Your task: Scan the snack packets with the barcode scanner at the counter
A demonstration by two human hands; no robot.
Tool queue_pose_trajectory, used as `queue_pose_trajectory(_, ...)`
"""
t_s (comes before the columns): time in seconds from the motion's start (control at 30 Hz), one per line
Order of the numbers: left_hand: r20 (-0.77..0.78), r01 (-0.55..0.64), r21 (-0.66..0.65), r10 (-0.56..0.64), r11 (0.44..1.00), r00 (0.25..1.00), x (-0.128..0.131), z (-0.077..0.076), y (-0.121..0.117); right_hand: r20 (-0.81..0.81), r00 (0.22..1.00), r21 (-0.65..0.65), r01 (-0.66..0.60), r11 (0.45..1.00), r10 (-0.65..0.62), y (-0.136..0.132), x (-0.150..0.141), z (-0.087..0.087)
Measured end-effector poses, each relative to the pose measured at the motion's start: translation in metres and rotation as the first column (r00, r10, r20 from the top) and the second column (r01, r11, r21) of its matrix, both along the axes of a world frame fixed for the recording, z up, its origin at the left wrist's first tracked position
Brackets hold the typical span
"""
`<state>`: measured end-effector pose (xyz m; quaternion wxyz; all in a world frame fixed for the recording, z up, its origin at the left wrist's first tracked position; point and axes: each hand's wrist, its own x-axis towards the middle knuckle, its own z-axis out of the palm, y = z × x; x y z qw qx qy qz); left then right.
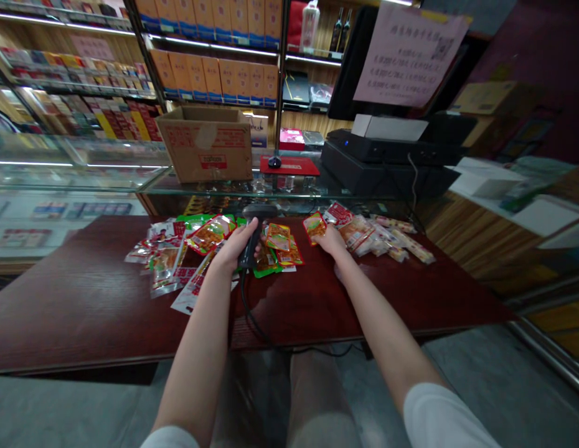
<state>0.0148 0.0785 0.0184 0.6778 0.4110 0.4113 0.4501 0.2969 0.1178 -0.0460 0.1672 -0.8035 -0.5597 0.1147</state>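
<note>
My left hand (236, 244) is wrapped round the handle of a black barcode scanner (249, 252), its head pointing to the right and its cord trailing down over the table edge. Between the fingers of my right hand (330, 239) is a small red-and-yellow snack packet (314, 228), just above the table. Under and beside the scanner lie several snack packets (277, 239) in orange, red and green. A larger heap of snack packets (168, 261) spreads to the left of my left hand. Clear-wrapped snack packets (364, 235) lie to the right of my right hand.
The dark red wooden table (289, 305) stands against a glass counter (154, 180). On the counter are an open cardboard box (210, 149), a mouse (274, 162) on a red mat, and a black cash register (383, 162) with a monitor. Stocked shelves (215, 56) rise behind.
</note>
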Motion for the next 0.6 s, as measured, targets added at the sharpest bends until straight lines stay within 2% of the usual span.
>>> queue_pose_trajectory(0.17, -0.015, 0.02, -0.01, -0.021, 1.0, 1.0, 0.001, 0.0, -0.002, 0.066, 0.997, 0.231, 0.026, 0.973, -0.043, -0.012, 0.022, -0.003)
queue_pose_trajectory(0.3, -0.028, 0.036, 0.004, -0.036, 0.999, 0.999, 0.002, -0.003, -0.001, -0.121, 0.991, 0.373, 0.094, 0.923, -0.052, -0.015, 0.036, -0.009)
queue_pose_trajectory(0.4, -0.083, 0.048, 0.002, -0.047, 0.999, 0.995, 0.003, -0.005, 0.001, -0.324, 0.945, 0.475, 0.119, 0.872, 0.048, -0.017, 0.037, -0.011)
queue_pose_trajectory(0.47, -0.106, 0.055, -0.003, -0.055, 0.998, 0.993, 0.004, -0.005, 0.0, -0.477, 0.862, 0.537, 0.132, 0.833, 0.17, -0.019, 0.032, -0.009)
queue_pose_trajectory(0.5, -0.106, 0.059, -0.005, -0.059, 0.998, 0.993, 0.004, -0.005, 0.0, -0.558, 0.794, 0.554, 0.142, 0.82, 0.24, -0.021, 0.028, -0.007)
queue_pose_trajectory(0.6, -0.08, 0.067, -0.005, -0.067, 0.998, 0.995, 0.007, -0.003, -0.003, -0.766, 0.505, 0.523, 0.13, 0.842, 0.397, -0.027, 0.014, 0.0)
